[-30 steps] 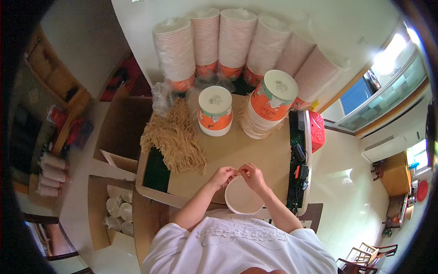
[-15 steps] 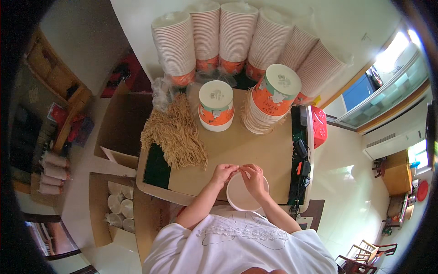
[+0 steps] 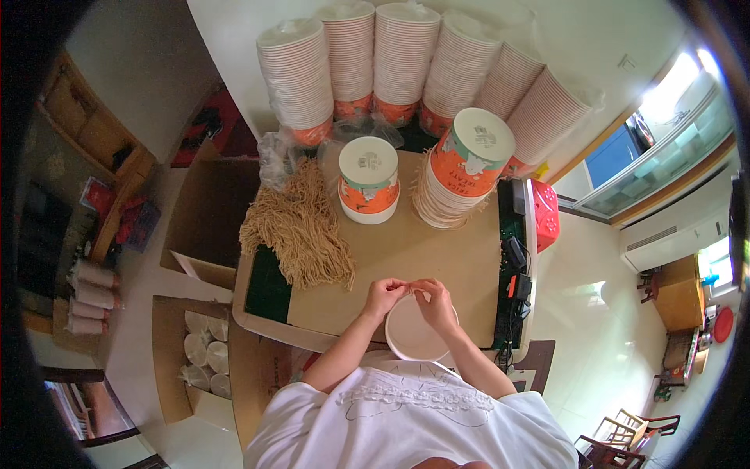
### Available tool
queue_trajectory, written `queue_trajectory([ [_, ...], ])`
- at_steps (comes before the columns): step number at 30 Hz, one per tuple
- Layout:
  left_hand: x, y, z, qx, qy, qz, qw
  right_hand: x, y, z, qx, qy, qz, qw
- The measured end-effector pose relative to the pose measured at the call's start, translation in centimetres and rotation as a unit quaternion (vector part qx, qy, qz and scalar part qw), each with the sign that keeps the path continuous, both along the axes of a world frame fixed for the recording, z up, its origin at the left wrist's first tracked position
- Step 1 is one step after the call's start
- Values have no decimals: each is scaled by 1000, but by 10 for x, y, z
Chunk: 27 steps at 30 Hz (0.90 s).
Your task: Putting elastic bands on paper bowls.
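Two hands pinch a thin tan string over the far rim of a white paper bowl at the near table edge.

The left hand (image 3: 384, 296) and right hand (image 3: 434, 300) meet fingertip to fingertip, each closed in a pinch on a short string (image 3: 412, 288) stretched between them; the string is too small to make out further. The white paper bowl (image 3: 412, 334) sits open side up just below the hands, on the brown cardboard sheet (image 3: 422, 250) that covers the table. A heap of tan strings (image 3: 301, 227) lies to the left. Farther back stand an upturned orange-and-white bowl stack (image 3: 367, 180) and a taller leaning stack (image 3: 465, 168), with long wrapped bowl stacks (image 3: 406, 59) against the wall. An open carton (image 3: 191, 356) of bowls sits on the floor at left.
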<state>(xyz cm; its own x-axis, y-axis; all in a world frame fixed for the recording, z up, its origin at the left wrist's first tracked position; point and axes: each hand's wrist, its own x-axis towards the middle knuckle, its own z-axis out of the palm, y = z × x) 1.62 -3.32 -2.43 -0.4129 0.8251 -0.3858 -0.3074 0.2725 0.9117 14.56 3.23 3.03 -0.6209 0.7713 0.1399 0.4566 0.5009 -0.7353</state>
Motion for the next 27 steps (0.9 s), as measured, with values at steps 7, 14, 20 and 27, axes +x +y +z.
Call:
queue_trajectory([
  [7, -3, -2, 11, 0, 27, -20, 999, -8, 19, 1, -151, 4, 20, 988],
  [14, -5, -7, 9, 38, 89, -5, 995, -11, 22, 5, -156, -17, 30, 987],
  [20, -7, -7, 1, 32, 117, 0, 993, -12, 21, 6, -170, -23, 29, 985],
  [27, -6, -7, 10, 31, 139, -8, 990, -13, 21, 5, -162, -27, 33, 986],
])
